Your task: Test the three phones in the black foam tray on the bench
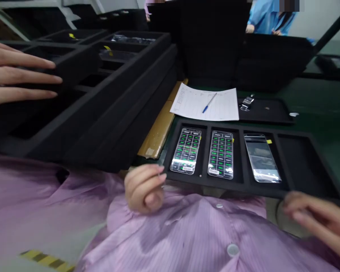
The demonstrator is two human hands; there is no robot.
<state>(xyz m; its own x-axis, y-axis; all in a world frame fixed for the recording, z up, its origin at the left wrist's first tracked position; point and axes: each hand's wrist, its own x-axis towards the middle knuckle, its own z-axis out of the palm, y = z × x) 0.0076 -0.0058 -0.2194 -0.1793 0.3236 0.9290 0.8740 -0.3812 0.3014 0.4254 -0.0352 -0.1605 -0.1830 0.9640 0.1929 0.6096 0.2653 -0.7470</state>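
My left hand [145, 189] is in front of my chest, just left of a black foam tray [245, 185]. Its fingers are curled in, and I see nothing in them. My right hand [320, 219], somewhat blurred, is by the tray's front right edge with fingers stretched out and nothing visible in them. Three smartphones lie in separate compartments. The left phone [186, 151] and the middle phone [221, 154] show grids of green text; the right phone [262, 158] has a greyish screen. Small yellow tabs stick out beside them.
Another person's hand [19, 73] reaches over stacked black foam trays [136, 71] at left. A paper sheet [192, 102] with a blue pen [209, 102] lies behind my tray. A dark tray [272, 109] holds a shiny object [247, 102]. A co-worker in blue [265, 17] stands behind black panels.
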